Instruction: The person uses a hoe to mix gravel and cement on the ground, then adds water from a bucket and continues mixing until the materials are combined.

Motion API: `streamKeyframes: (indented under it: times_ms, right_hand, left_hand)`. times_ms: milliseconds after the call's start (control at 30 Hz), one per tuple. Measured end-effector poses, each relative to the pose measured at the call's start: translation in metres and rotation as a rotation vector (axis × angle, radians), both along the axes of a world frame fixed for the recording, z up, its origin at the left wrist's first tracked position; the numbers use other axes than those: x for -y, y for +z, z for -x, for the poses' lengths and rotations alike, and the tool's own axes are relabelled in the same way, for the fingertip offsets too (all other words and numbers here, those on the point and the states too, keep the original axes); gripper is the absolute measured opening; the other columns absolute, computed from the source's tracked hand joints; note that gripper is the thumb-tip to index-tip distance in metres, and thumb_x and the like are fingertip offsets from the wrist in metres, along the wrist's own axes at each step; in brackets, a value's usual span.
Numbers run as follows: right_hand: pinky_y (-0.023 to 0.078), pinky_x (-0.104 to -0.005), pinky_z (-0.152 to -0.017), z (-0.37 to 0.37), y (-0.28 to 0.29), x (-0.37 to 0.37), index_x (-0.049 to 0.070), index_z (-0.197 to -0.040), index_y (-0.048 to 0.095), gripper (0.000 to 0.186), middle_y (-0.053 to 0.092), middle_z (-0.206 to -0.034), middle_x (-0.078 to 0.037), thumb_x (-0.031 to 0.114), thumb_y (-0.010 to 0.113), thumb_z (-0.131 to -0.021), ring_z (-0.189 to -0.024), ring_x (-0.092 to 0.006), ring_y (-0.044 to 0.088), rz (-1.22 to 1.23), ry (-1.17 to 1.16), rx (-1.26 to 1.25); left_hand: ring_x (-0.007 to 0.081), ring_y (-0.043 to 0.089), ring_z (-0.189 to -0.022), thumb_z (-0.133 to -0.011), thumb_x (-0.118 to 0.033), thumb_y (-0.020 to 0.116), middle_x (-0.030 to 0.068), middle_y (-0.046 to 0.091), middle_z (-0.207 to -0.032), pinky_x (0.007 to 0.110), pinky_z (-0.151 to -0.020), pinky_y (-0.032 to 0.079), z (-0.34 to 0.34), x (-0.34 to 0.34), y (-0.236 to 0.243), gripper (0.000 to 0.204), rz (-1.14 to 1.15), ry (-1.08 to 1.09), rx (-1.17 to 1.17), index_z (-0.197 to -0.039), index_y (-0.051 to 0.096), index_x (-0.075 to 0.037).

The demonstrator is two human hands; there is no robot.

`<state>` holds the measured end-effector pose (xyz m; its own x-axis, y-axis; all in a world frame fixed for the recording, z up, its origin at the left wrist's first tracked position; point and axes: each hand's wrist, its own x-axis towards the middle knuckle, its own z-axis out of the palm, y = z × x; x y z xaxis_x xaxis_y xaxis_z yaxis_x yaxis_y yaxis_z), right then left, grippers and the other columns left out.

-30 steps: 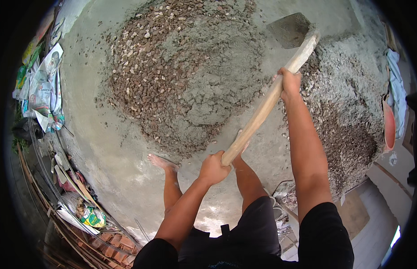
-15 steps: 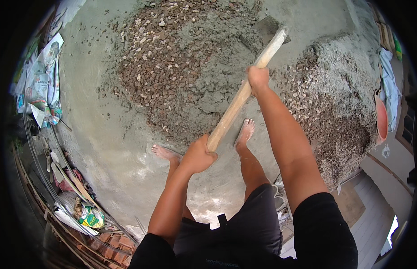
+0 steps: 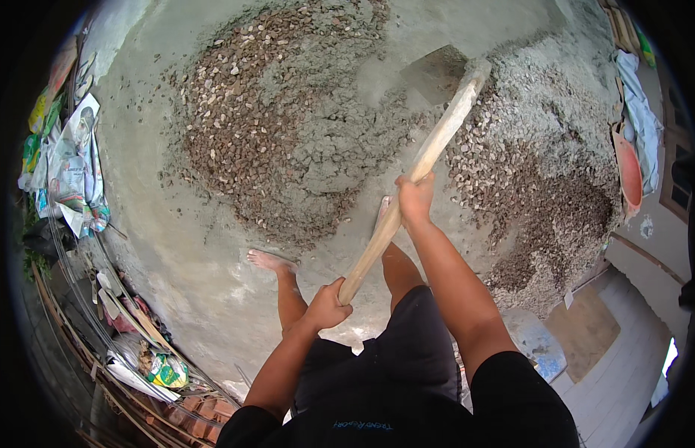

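Hoe (image 3: 443,133) slants away from you, your left hand (image 3: 329,305) wrapped around the near end of its wooden handle (image 3: 376,244), your right hand (image 3: 415,200) clenched farther along; beyond that hand, the blade (image 3: 431,78) appears between left gravel heap (image 3: 246,123) and right gravel heap (image 3: 545,183).

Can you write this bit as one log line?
left hand: grips wooden handle, near end | right hand: grips handle farther up | blade: far end, between gravel piles
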<state>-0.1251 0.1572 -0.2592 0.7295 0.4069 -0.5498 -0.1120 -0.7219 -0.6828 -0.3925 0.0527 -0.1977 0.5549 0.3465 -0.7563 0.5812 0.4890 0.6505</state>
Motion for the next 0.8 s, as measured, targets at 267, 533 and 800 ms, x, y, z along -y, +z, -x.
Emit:
streamKeyframes:
  times_ms: [267, 533, 800]
  right_hand:
    - [0.052, -0.0432, -0.056, -0.226, -0.064, -0.065, -0.012, -0.104, 0.054, 0.038, 0.058, -0.085, -0.017, 0.006, 0.066, -0.072, -0.065, -0.0276, 0.059, 0.241, 0.020, 0.038]
    - [0.050, -0.0445, -0.092, -0.012, -0.084, 0.000, -0.012, -0.126, 0.044, 0.061, 0.060, -0.117, -0.034, 0.011, 0.068, -0.075, -0.108, -0.0441, 0.062, 0.218, -0.263, -0.122]
    - [0.057, -0.0392, -0.058, 0.164, 0.036, 0.079, 0.000, -0.137, 0.031, 0.068, 0.048, -0.119, -0.023, -0.005, 0.063, -0.077, -0.085, -0.0309, 0.063, -0.028, -0.310, -0.475]
  left_hand:
    - [0.0436, 0.066, -0.091, -0.072, -0.013, 0.066, 0.0275, 0.068, -0.088, 0.046, -0.077, 0.051, -0.202, -0.073, -0.024, 0.036, -0.058, 0.053, 0.072, -0.102, 0.058, 0.003]
    - [0.0471, 0.064, -0.087, -0.069, -0.012, 0.066, 0.0294, 0.066, -0.087, 0.048, -0.077, 0.051, 0.010, -0.077, 0.016, 0.035, -0.196, -0.215, -0.224, -0.101, 0.058, 0.001]
    - [0.0448, 0.065, -0.080, -0.067, -0.013, 0.067, 0.0240, 0.066, -0.081, 0.047, -0.072, 0.052, 0.163, 0.016, 0.099, 0.028, -0.123, -0.238, -0.334, -0.093, 0.061, -0.003]
